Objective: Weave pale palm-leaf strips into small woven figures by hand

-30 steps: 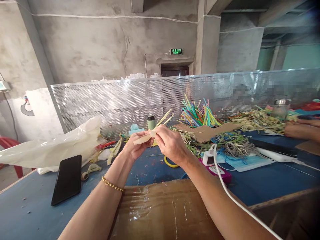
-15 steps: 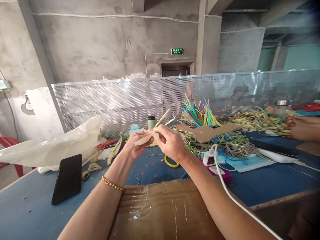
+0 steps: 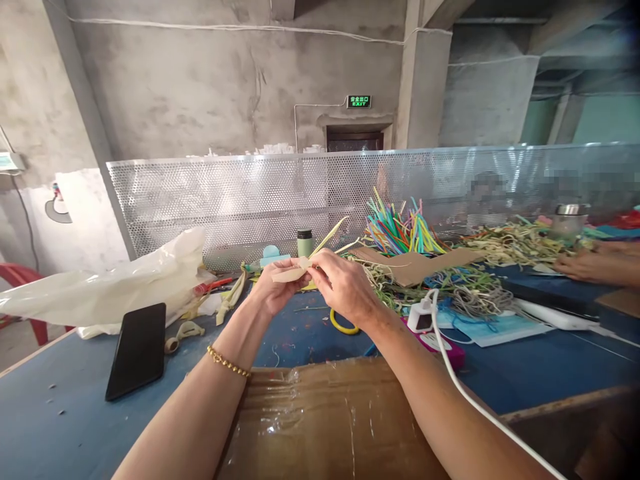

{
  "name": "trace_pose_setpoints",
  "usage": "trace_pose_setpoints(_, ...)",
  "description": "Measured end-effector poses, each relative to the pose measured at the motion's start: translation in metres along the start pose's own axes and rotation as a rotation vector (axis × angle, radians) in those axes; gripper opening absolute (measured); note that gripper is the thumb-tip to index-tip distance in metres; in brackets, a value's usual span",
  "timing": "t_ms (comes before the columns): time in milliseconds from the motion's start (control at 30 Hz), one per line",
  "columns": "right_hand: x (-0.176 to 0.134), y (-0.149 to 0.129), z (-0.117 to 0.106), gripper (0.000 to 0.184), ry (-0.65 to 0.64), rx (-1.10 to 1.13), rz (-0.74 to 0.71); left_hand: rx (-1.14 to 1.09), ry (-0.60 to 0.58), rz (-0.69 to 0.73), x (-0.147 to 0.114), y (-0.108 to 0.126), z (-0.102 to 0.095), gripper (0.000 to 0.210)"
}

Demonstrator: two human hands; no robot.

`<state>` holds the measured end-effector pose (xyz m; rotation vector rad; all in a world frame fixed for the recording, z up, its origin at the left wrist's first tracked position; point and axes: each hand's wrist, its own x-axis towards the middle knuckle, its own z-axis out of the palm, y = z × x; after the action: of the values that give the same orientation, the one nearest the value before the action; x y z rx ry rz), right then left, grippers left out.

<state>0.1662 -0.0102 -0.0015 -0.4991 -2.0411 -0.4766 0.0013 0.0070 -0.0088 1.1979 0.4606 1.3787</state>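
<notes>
Pale strip (image 3: 288,275) pinched in fingers of left hand (image 3: 270,291) and right hand (image 3: 346,287), above counter (image 3: 298,337). Work seems under way, unfinished: narrow ends (image 3: 329,236) jut loose on far side; amount remaining unclear.

"安全出口 EXIT" on wall sign (image 3: 359,101)
</notes>
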Motion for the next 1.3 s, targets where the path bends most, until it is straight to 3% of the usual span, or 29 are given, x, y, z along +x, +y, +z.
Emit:
trace_pose_setpoints(200, 0.0, 0.006, -0.005, 0.016, -0.056, 0.095, -0.062, -0.012, -0.043, -0.083, 0.002, 0.003, -0.004, 0.006)
trace_pose_setpoints(300, 0.001, 0.004, -0.009, 0.018, -0.082, 0.039, -0.114, -0.014, -0.041, -0.092, 0.003, 0.003, -0.004, 0.009)
trace_pose_setpoints(500, 0.0, 0.002, -0.01, 0.021, -0.206, -0.116, -0.151, 0.089, 0.128, -0.1, 0.0, 0.002, 0.001, 0.019)
trace_pose_setpoints(633, -0.001, 0.006, -0.005, 0.02, -0.11, 0.078, -0.007, 0.195, 0.126, 0.078, -0.002, 0.0, 0.006, 0.026)
trace_pose_setpoints(767, 0.0, 0.009, 0.002, 0.018, 0.048, 0.349, 0.261, 0.315, 0.15, 0.267, -0.003, -0.002, 0.014, 0.031)
trace_pose_setpoints(867, 0.001, 0.011, 0.004, 0.027, 0.093, 0.56, 0.441, 0.3, 0.171, 0.293, -0.004, -0.002, 0.018, 0.032)
trace_pose_setpoints(967, 0.0, 0.013, 0.005, 0.026, 0.108, 0.65, 0.499, 0.206, 0.166, 0.255, -0.005, 0.002, 0.018, 0.031)
trace_pose_setpoints(1133, 0.0, 0.013, 0.003, 0.014, 0.156, 0.466, 0.34, 0.129, 0.157, 0.171, -0.005, 0.009, 0.017, 0.025)
trace_pose_setpoints(1300, 0.0, 0.013, 0.001, 0.012, 0.21, 0.268, 0.145, 0.293, 0.171, 0.236, -0.007, 0.011, 0.017, 0.02)
